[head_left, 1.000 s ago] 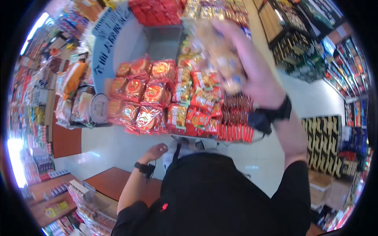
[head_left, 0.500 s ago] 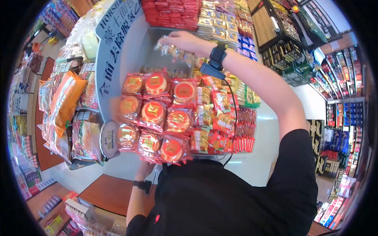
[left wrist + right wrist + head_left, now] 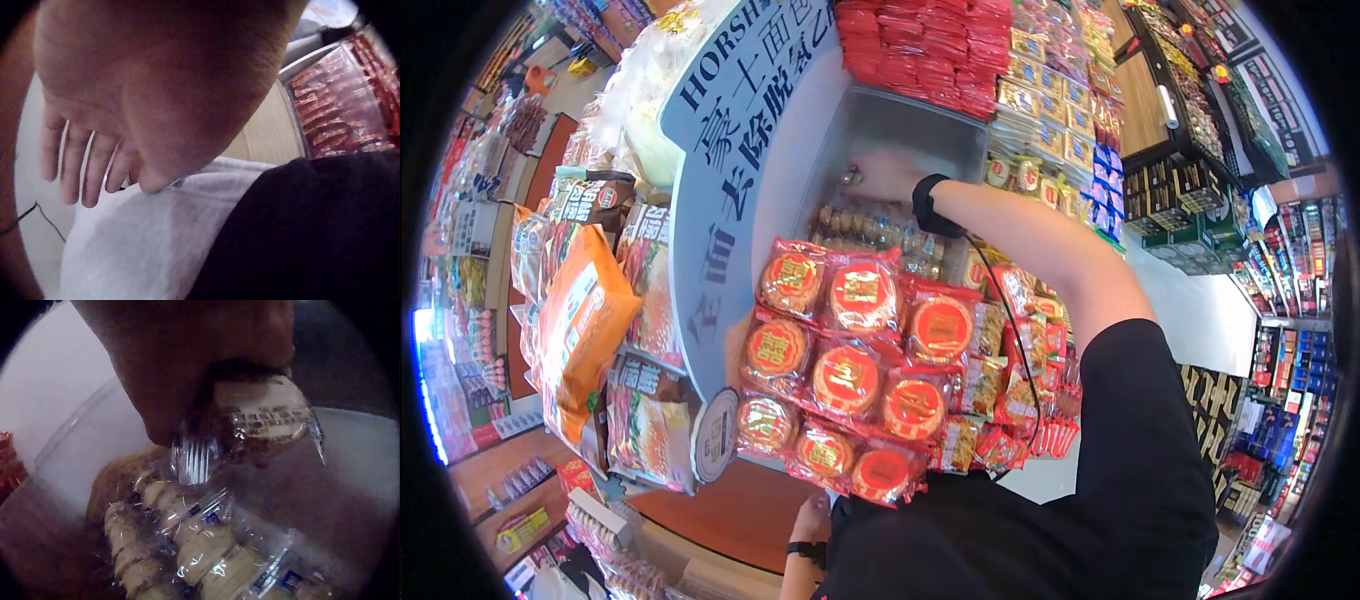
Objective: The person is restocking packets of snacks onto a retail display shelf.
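Down inside the grey bin [image 3: 910, 115], my right hand [image 3: 887, 176] grips a clear-wrapped packet [image 3: 262, 412] with a printed white label. The fingers curl over its upper end, and the hand hides much of it. Just below in the right wrist view lie more clear packs of round, pale brown pastries [image 3: 215, 550], stacked in rows. The head view has these packs [image 3: 870, 228] at the near end of the bin. My left hand [image 3: 125, 94] hangs low beside grey-white cloth, fingers straight and nothing held; the head view catches this left hand [image 3: 810, 518] below the display edge.
Red-wrapped round cakes [image 3: 847, 378] are piled in front of the bin. A curved white sign panel [image 3: 745, 190] walls its left side, with bread bags [image 3: 585, 330] beyond. Red packets [image 3: 925, 50] stack behind. A black cable [image 3: 1015, 340] trails from the right wrist.
My right hand has carried the clear-wrapped pastry pack leftward from over the right of the display and down into the grey bin. The head view has shifted; my left hand still hangs low.
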Motion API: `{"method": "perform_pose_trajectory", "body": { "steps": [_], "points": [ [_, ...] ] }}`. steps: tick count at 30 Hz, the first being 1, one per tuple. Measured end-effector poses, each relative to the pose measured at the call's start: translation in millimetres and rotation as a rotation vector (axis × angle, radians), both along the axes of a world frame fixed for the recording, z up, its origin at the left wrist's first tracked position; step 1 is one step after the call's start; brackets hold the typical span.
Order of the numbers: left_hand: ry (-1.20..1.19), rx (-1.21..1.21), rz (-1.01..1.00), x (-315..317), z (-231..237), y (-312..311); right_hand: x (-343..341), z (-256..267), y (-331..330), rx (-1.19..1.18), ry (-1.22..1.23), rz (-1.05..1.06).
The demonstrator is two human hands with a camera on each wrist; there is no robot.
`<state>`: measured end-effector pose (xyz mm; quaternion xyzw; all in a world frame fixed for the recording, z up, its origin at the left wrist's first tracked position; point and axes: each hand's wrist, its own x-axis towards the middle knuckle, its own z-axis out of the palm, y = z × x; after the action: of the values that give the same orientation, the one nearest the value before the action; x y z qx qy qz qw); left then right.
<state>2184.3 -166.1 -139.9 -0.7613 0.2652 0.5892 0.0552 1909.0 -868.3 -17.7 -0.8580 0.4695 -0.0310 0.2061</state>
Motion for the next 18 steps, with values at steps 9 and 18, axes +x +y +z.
{"method": "perform_pose_trajectory", "body": {
  "steps": [9, 18],
  "points": [
    [0.281, -0.197, 0.407, -11.1, -49.5, 30.9, 9.4, -22.2, 5.7, -0.106, -0.145, 0.121],
    [0.352, -0.286, 0.347, 5.8, -53.3, 17.5, 6.3, -16.1, -13.2, -0.143, -0.013, -0.027]
  ]
}}
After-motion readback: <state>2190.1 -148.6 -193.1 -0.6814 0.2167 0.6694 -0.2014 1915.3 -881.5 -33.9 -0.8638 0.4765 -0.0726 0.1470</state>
